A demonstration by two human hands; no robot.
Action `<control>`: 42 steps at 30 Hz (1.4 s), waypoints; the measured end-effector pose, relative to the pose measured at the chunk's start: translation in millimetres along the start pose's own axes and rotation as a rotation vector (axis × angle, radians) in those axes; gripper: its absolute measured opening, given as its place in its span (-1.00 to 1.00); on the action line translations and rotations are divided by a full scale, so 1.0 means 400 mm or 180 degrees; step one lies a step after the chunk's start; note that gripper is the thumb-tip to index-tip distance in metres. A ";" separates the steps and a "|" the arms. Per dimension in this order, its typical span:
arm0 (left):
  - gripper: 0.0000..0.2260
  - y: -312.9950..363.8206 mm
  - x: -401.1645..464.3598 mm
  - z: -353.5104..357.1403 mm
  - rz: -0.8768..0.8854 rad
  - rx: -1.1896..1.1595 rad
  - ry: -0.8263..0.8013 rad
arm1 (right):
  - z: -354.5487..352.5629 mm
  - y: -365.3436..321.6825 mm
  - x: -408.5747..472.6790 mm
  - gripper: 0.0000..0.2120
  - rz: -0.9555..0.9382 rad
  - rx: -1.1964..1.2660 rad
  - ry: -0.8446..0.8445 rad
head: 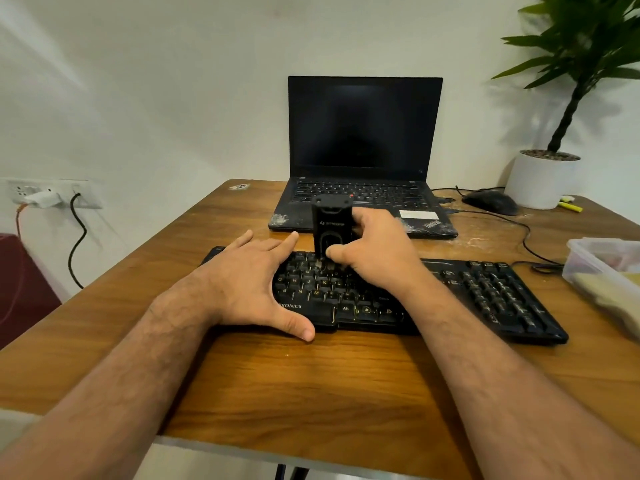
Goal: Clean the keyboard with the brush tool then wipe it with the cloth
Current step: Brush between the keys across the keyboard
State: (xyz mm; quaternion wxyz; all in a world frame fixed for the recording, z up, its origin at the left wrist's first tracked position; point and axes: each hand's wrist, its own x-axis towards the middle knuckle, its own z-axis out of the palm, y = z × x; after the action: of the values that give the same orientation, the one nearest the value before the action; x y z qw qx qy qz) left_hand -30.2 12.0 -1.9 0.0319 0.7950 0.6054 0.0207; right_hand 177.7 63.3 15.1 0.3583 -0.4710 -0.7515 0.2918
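A black keyboard [485, 292] lies across the wooden table in front of me. My right hand [377, 251] grips a black box-shaped brush tool [331, 225] held upright, its lower end down on the keys near the keyboard's upper middle. My left hand [249, 285] rests flat on the keyboard's left part, fingers spread and straight, thumb at the front edge. The left keys are hidden under that hand. No cloth is clearly in view.
An open black laptop [363, 140] stands behind the keyboard. A black mouse [491, 201] with cable and a potted plant [543, 181] are at the back right. A clear plastic container [602, 268] sits at the right edge. The wall socket [52, 194] is at left.
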 end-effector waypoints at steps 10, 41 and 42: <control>0.44 -0.005 0.008 0.002 0.0029 0.0033 -0.0006 | 0.025 -0.005 0.018 -0.60 -0.0058 0.0039 0.0044; 0.43 -0.023 0.004 0.007 0.0135 -0.0103 0.0076 | 0.029 -0.005 0.031 -0.62 -0.0081 0.0143 0.0167; 0.42 -0.025 0.005 0.008 0.0154 -0.0119 0.0089 | 0.022 -0.005 0.027 -0.63 -0.0091 0.0318 0.0017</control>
State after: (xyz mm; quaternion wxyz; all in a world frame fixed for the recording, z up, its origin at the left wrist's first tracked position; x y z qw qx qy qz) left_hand -39.0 16.6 -5.7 0.0378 0.8083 0.5859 0.0439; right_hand 166.4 71.4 14.6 0.3875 -0.4425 -0.7416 0.3226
